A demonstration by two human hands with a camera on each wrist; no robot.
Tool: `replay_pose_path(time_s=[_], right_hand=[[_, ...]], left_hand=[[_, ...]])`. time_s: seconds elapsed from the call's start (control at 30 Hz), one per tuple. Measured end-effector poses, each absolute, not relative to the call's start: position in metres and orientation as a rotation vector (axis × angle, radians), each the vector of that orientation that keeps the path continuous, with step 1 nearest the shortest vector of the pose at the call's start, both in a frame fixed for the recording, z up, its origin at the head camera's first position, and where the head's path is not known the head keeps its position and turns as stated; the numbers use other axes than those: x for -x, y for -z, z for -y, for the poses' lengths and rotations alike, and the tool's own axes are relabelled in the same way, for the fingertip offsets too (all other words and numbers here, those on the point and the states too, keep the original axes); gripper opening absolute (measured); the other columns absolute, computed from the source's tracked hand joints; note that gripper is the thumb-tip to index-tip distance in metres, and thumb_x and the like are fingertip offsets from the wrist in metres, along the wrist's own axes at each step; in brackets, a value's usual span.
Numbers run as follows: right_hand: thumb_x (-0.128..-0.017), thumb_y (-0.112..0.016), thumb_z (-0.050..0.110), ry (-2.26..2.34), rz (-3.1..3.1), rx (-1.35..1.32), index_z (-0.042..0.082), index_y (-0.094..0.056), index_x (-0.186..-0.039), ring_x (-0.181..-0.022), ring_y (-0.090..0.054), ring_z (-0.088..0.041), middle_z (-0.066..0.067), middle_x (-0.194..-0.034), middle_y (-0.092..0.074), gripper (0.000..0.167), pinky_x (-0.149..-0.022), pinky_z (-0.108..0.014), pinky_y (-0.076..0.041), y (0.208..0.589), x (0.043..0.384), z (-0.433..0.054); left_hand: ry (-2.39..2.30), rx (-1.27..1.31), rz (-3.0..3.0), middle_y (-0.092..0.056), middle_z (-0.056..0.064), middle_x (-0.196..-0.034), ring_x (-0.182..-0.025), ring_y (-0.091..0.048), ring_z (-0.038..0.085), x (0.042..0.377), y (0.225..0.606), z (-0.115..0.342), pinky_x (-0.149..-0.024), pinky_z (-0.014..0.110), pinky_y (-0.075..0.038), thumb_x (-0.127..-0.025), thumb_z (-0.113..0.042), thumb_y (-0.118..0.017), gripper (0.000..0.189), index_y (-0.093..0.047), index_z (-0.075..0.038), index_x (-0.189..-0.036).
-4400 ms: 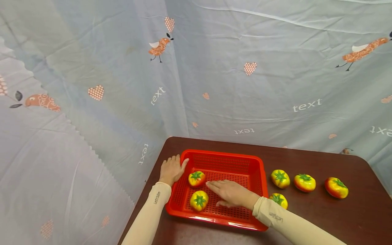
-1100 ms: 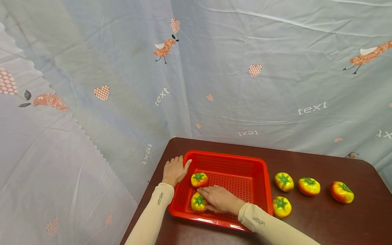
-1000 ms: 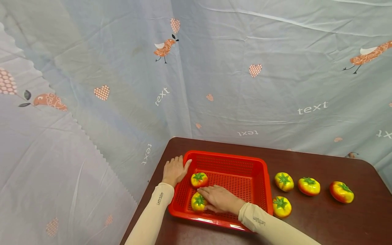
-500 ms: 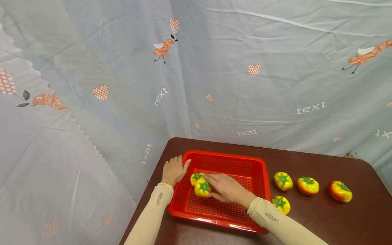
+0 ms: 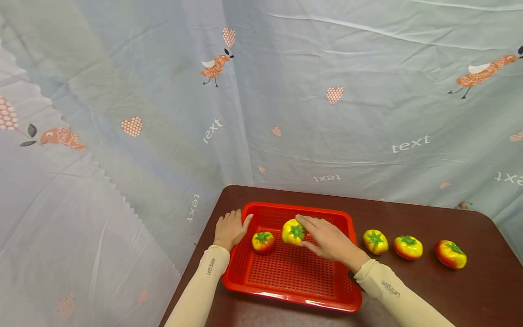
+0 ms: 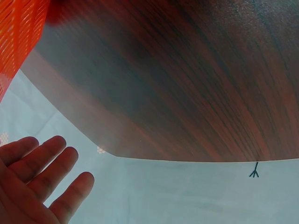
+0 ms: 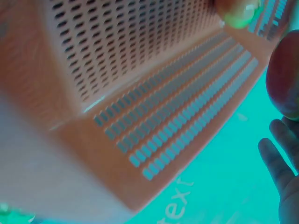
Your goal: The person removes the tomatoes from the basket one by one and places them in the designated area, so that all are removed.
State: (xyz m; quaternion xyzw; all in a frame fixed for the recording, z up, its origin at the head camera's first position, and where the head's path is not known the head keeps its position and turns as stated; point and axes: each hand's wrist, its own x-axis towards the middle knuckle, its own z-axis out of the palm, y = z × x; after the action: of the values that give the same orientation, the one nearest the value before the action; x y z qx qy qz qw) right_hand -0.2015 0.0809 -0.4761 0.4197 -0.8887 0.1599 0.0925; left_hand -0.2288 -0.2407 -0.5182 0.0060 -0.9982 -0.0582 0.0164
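My right hand holds a yellow toy tomato with a green star-shaped leaf, thumb and fingers on its right side, raised over the red slotted basket. In the right wrist view the held tomato shows at the right edge, beside the fingertips. A red-yellow toy tomato lies in the basket's left part. My left hand rests at the basket's left rim, fingers extended. The left wrist view shows its fingers straight, near the basket wall.
On the dark brown table, right of the basket, lie three more toy tomatoes: a yellow one, a yellow-red one and a redder one. A printed grey curtain hangs behind and to the left.
My right hand has gripped the near tomato in the basket, lifted it and moved it up and right. The left hand keeps its place. My right forearm now covers a tomato on the table.
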Motion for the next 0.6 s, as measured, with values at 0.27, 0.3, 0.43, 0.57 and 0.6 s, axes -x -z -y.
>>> replay_pose_path(time_s=[0.27,0.3,0.43,0.57,0.6], right_hand=[[-0.086,-0.076,0.033,-0.532,2.612,-1.102,0.004,-0.046,-0.145,-0.12,-0.06,-0.03,-0.012,-0.141,-0.055,0.073,-0.099,-0.047,-0.05,0.472,0.205,-0.113],[-0.085,-0.076,0.033,-0.536,2.608,-1.088,0.004,-0.045,-0.145,-0.12,-0.06,-0.03,-0.013,-0.141,-0.055,0.073,-0.098,-0.047,-0.05,0.472,0.205,-0.116],[-0.084,-0.078,0.032,-0.553,2.615,-1.027,0.005,-0.044,-0.146,-0.119,-0.06,-0.032,-0.014,-0.141,-0.055,0.075,-0.095,-0.049,-0.051,0.474,0.206,-0.13],[-0.083,-0.079,0.029,-0.572,2.617,-0.982,0.004,-0.043,-0.146,-0.119,-0.059,-0.034,-0.016,-0.14,-0.055,0.077,-0.095,-0.051,-0.05,0.474,0.208,-0.145],[-0.083,-0.079,0.029,-0.573,2.614,-0.973,0.004,-0.043,-0.146,-0.119,-0.059,-0.034,-0.017,-0.14,-0.055,0.077,-0.095,-0.051,-0.051,0.474,0.208,-0.149]], left_hand=[[0.174,-0.013,3.106,-0.058,0.022,-0.132,-0.122,-0.054,0.04,0.229,0.516,0.24,-0.104,0.055,-0.04,-0.102,-0.056,-0.03,0.071,-0.049,0.003,-0.138],[0.174,-0.015,3.105,-0.058,0.022,-0.132,-0.122,-0.054,0.04,0.229,0.516,0.24,-0.105,0.055,-0.04,-0.102,-0.056,-0.03,0.071,-0.049,0.003,-0.138],[0.18,-0.019,3.115,-0.057,0.022,-0.134,-0.123,-0.053,0.04,0.229,0.517,0.24,-0.105,0.055,-0.039,-0.102,-0.057,-0.03,0.072,-0.048,0.002,-0.139],[0.178,-0.017,3.121,-0.057,0.022,-0.134,-0.123,-0.053,0.04,0.229,0.518,0.24,-0.105,0.054,-0.039,-0.102,-0.057,-0.029,0.072,-0.048,0.003,-0.139],[0.178,-0.018,3.119,-0.057,0.022,-0.134,-0.123,-0.053,0.04,0.229,0.518,0.24,-0.105,0.054,-0.04,-0.102,-0.057,-0.029,0.072,-0.048,0.003,-0.139]])
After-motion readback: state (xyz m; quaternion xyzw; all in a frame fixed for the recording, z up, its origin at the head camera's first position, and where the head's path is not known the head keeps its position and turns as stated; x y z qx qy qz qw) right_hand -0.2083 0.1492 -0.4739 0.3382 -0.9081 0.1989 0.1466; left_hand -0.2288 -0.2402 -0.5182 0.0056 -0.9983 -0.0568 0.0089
